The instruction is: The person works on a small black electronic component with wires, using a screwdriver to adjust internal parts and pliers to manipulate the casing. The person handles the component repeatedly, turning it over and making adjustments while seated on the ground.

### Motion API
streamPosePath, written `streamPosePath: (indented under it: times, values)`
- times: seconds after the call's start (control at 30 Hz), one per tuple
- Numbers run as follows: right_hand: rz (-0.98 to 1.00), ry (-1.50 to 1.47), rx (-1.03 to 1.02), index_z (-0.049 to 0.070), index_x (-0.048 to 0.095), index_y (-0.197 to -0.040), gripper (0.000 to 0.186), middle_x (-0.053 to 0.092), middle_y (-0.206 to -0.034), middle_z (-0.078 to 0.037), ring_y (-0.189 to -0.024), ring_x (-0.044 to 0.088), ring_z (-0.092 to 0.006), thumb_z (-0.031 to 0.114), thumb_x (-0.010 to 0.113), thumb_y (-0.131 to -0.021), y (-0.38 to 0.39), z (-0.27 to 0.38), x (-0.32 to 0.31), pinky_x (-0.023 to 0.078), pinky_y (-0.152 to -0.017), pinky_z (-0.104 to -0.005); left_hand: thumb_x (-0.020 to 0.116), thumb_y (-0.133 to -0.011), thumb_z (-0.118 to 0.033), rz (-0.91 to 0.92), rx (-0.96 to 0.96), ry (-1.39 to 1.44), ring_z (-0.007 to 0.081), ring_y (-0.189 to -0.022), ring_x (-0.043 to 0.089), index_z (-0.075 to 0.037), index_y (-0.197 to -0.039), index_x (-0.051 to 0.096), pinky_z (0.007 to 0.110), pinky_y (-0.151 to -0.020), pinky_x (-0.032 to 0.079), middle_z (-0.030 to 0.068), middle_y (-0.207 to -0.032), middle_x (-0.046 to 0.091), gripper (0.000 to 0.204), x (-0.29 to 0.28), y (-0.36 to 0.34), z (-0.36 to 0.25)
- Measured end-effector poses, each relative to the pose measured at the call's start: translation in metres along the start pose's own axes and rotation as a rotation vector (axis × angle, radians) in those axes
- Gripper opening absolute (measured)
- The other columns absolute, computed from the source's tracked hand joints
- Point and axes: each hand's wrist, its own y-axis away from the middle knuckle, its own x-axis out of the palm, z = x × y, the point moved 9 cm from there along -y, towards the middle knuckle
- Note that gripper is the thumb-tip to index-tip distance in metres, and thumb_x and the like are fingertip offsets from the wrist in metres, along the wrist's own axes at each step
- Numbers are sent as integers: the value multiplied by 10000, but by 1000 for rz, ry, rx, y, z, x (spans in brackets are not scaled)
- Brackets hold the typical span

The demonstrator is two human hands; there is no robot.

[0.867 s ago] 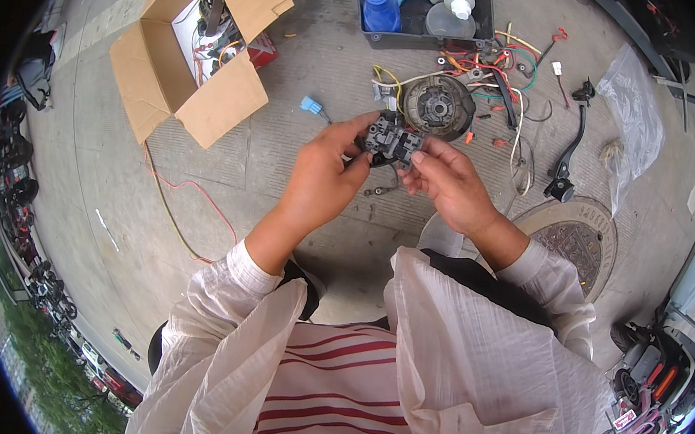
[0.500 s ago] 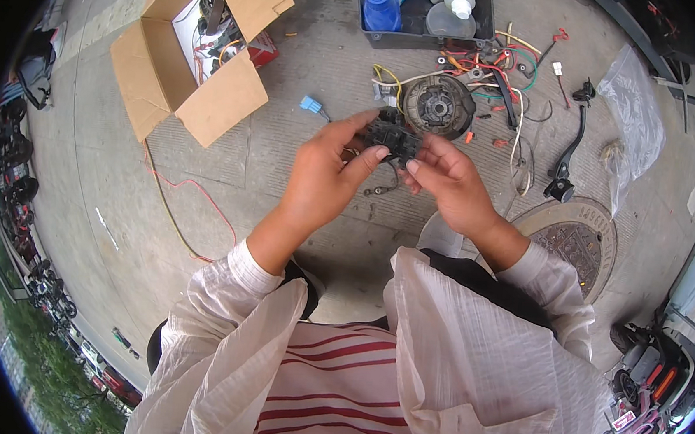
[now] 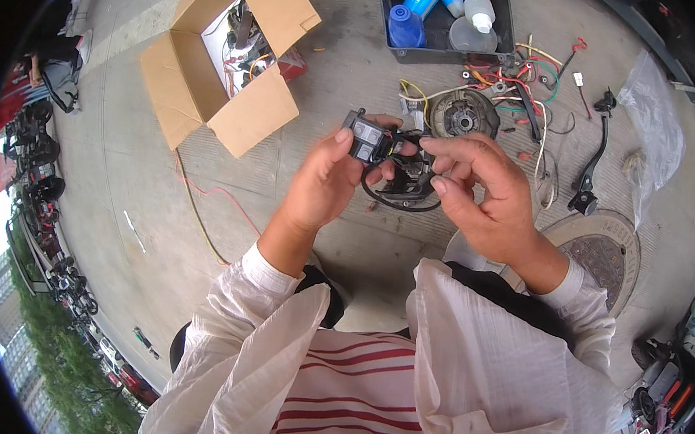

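Observation:
My left hand [image 3: 319,183] grips a black handlebar switch unit [image 3: 364,138] with light grey buttons, its thumb on the edge of the button face. Below and right of the buttons hangs an opened black housing part [image 3: 408,183], joined to the switch by a loop of black cable [image 3: 398,206]. My right hand [image 3: 494,198] is at the right side of this part. Its thumb and forefinger are apart, the fingertips close to or touching the housing; the other fingers are curled and partly hidden.
An open cardboard box [image 3: 186,75] with wired parts stands at far left. A black tray [image 3: 436,55] holds bottles. Near it lie a round hub [image 3: 465,116], tangled wires [image 3: 533,76], a brake lever [image 3: 590,160] and a plastic bag [image 3: 649,119]. A manhole cover [image 3: 604,256] is at right.
The switch unit has been turned so its grey buttons show, and the housing with the cable loop hangs into view. My right hand has drawn its thumb and forefinger apart.

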Motion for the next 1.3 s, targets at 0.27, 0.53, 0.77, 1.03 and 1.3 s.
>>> streamPosePath:
  times: [0.27,0.53,0.77,1.03,1.3]
  values:
    - [-63,198,-218,55,662,-1103,307,586,-1037,-75,-936,558,-200,70,691,-798,-7,12,-5,438,-813,-306,367,-981,-464,69,-98,289,207,-893,630,40,-1290,517,294,-733,445,156,-1167,647,610,7,-2,22]
    - [-9,394,-367,112,656,-910,285,554,-1118,-62,-1079,516,-279,161,818,-681,-2,28,6,414,-917,-420,360,-994,-446,63,-90,417,243,-944,649,36,-1303,508,320,-787,479,159,-1158,658,591,7,-5,27]
    - [6,314,-279,58,627,-962,320,572,-1162,-114,-1106,531,-307,88,781,-683,-1,9,8,413,-951,-410,412,-968,-409,83,-60,412,261,-962,638,1,-1286,511,346,-818,487,156,-1129,659,529,6,-3,29]
    - [-135,482,-239,56,664,-1073,351,582,-1069,-69,-1034,540,-295,135,744,-741,-4,6,8,424,-901,-422,425,-911,-302,6,99,-3,224,-1099,567,-3,-1222,489,369,-902,479,130,-1192,550,437,7,2,8]
    - [-173,730,-337,76,674,-963,312,572,-1030,-42,-1060,528,-262,161,769,-679,-4,13,15,396,-923,-435,426,-965,-355,6,-39,284,194,-1119,554,-15,-1199,485,415,-939,507,94,-1173,528,416,5,0,25]
